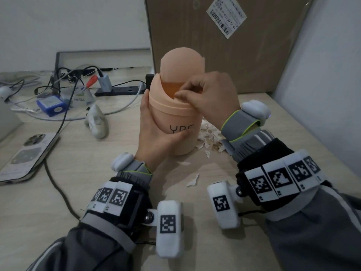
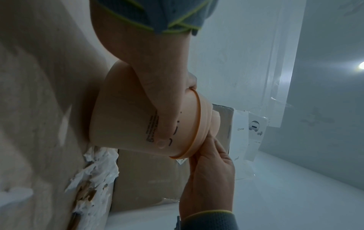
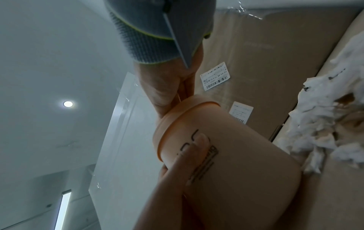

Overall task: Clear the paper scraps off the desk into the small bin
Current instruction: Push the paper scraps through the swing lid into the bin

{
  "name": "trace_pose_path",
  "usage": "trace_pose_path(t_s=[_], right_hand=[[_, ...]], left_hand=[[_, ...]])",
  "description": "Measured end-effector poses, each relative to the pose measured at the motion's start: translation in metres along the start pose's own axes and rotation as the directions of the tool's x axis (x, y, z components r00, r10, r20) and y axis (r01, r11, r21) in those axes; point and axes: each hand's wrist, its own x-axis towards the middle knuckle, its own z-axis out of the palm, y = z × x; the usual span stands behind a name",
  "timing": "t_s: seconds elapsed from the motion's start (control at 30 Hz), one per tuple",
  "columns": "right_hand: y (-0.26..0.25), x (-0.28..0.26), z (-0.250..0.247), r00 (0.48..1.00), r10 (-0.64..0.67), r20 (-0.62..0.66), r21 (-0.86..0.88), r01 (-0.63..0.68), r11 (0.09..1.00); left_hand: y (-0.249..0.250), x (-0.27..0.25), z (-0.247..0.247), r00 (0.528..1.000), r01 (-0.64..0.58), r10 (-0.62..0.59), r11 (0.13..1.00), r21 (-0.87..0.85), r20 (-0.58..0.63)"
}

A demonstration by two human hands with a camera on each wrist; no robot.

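Small peach plastic bin (image 1: 175, 124) stands upright mid-desk (image 1: 88, 173), smooth round body, ribbed collar, domed swing lid (image 1: 182, 61) tipped back so the slot shows a darker orange inside; contents can't be seen. Black lettering on the front, partly covered. Left hand (image 1: 156, 130) wraps the bin's left side, thumb across the front over the letters, fingers curled round the body. Right hand (image 1: 207, 94) sits at the slot, fingertips (image 1: 180, 94) bunched together in a pinch at the rim; whether a scrap is between them can't be told. Paper scraps (image 1: 210, 137), white, torn, crumpled with ragged edges, lie in a pile on the desk just right of the bin's base, under the right wrist; one loose scrap (image 1: 193, 179) lies nearer the person, apart from the pile. Desk is pale wood-grain laminate. Behind the bin a big brown cardboard box (image 1: 224, 45) with a white barcode label (image 1: 226, 15). Left of the bin: a white moulded device (image 1: 96, 122), a phone (image 1: 27, 155) on a black cable, a blue box (image 1: 52, 106), a black power strip (image 1: 119, 90) with tangled cords.
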Motion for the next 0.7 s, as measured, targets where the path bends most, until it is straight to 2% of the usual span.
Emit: trace_pose_path(t_s=[0.1, 0.2, 0.3, 0.4, 0.5, 0.57, 0.63, 0.7], right_hand=[[-0.001, -0.001, -0.003, 0.999, -0.030, 0.021, -0.009, 0.030, 1.000], [-0.002, -0.002, -0.004, 0.998, 0.016, -0.058, 0.163, -0.006, 0.987], [0.001, -0.006, -0.013, 0.976, 0.144, -0.163, 0.424, -0.063, 0.903], [0.012, -0.013, -0.030, 0.942, 0.315, -0.114, 0.585, -0.193, 0.788], [0.028, -0.025, -0.043, 0.893, 0.442, 0.079, 0.655, -0.381, 0.653], [0.035, -0.035, -0.045, 0.829, 0.478, 0.289, 0.629, -0.541, 0.558], [0.038, -0.043, -0.042, 0.725, 0.446, 0.524, 0.544, -0.689, 0.480], [0.038, -0.048, -0.036, 0.603, 0.360, 0.712, 0.431, -0.780, 0.454]], left_hand=[[-0.001, 0.000, 0.000, 1.000, -0.003, 0.003, 1.000, -0.007, -0.003], [0.000, 0.001, -0.001, 1.000, 0.004, -0.004, 1.000, -0.020, -0.002], [0.001, 0.001, -0.001, 1.000, 0.008, -0.008, 1.000, -0.025, -0.015], [0.003, 0.000, -0.003, 0.999, 0.010, -0.011, 0.999, -0.048, -0.031], [0.004, 0.001, -0.006, 0.997, 0.024, -0.029, 0.997, -0.067, -0.074], [0.004, 0.001, -0.007, 0.994, 0.033, -0.042, 0.995, -0.093, -0.104], [0.005, 0.002, -0.009, 0.989, 0.044, -0.060, 0.992, -0.121, -0.133], [0.005, 0.003, -0.011, 0.984, 0.039, -0.063, 0.989, -0.142, -0.169]])
